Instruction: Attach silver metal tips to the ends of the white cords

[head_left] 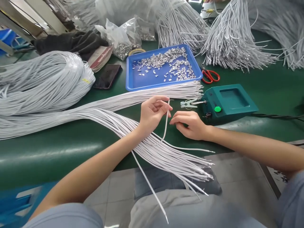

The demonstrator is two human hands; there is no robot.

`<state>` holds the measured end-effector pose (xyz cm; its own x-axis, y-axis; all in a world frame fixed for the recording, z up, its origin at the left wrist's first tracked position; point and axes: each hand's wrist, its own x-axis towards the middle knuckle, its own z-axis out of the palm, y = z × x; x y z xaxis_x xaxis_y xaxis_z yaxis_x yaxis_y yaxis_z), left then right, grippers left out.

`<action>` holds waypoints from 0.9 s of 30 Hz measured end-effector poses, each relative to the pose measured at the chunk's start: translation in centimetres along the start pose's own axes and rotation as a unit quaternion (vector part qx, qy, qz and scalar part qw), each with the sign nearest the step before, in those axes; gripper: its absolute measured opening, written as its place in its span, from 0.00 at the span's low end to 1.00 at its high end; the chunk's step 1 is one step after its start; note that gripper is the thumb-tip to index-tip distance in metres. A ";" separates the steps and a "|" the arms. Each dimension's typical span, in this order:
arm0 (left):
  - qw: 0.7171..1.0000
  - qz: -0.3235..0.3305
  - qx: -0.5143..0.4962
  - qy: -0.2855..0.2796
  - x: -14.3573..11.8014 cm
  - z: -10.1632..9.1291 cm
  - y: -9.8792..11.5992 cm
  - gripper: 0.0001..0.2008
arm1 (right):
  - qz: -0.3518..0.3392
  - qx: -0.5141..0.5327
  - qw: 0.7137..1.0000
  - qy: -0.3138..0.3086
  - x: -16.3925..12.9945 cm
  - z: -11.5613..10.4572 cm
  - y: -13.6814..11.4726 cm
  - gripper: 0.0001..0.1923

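Observation:
My left hand [152, 112] pinches a single white cord [165, 125] near its upper end, holding it upright above the green table [59, 152]. My right hand [188, 124] lies just right of it, fingers curled close to the cord; whether it holds anything small I cannot tell. Under both hands a loose bundle of white cords [152, 147] fans out over the table edge toward my lap. A small metal clip [188, 103] sticks out from a teal box [228, 103] with a green button [217, 109], just beyond my right hand.
A blue tray [142, 80] of several small metal pieces sits behind the hands. Red scissors [210, 76], a dark phone [108, 76], plastic bags of metal parts [121, 41] and large heaps of white cords [45, 79] ring the table. A second cord bundle [154, 93] lies before the tray.

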<state>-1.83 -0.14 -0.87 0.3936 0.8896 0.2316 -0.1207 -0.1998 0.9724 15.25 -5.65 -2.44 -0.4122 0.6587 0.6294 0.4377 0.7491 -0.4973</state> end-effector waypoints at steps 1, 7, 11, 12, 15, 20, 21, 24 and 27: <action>1.000 -0.009 -0.011 -0.005 0.0 0.0 0.1 0.14 | 0.002 0.005 1.000 0.000 0.0 0.0 0.0 0.12; 1.000 -0.025 -0.004 -0.005 -0.3 0.0 0.4 0.10 | -0.009 0.030 0.999 0.029 0.1 -0.4 -0.5 0.13; 0.995 -0.062 0.075 -0.014 -0.4 0.4 0.1 0.08 | -0.033 0.031 0.998 0.033 0.0 -0.8 -0.8 0.12; 0.992 -0.079 0.093 -0.022 -0.5 0.5 0.0 0.08 | -0.038 0.029 0.998 0.028 0.0 -0.8 -0.9 0.12; 0.976 -0.091 0.189 -0.056 -0.6 0.7 -0.2 0.08 | -0.063 0.019 0.998 0.008 0.0 -0.8 -0.9 0.12; 0.871 0.107 0.443 -0.183 -1.8 0.7 -0.2 0.08 | -0.078 0.025 0.996 0.038 0.0 -1.0 -1.2 0.13; 0.842 0.159 0.466 -0.221 -2.2 0.7 -0.1 0.10 | -0.066 0.036 0.996 0.053 0.0 -1.0 -1.2 0.13; 0.757 0.271 0.498 -0.326 -3.2 0.9 0.1 0.12 | -0.007 0.087 0.991 0.100 0.3 -1.1 -1.3 0.13; 0.702 0.357 0.487 -0.377 -3.8 1.0 0.6 0.11 | 0.127 0.219 0.966 0.054 0.9 -1.4 -1.4 0.11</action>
<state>-2.48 -4.10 -1.20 0.9646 0.0229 0.2626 0.0034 -0.9972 0.0745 15.37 -6.17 -0.33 -0.2390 0.8320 0.5007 0.1243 0.5376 -0.8340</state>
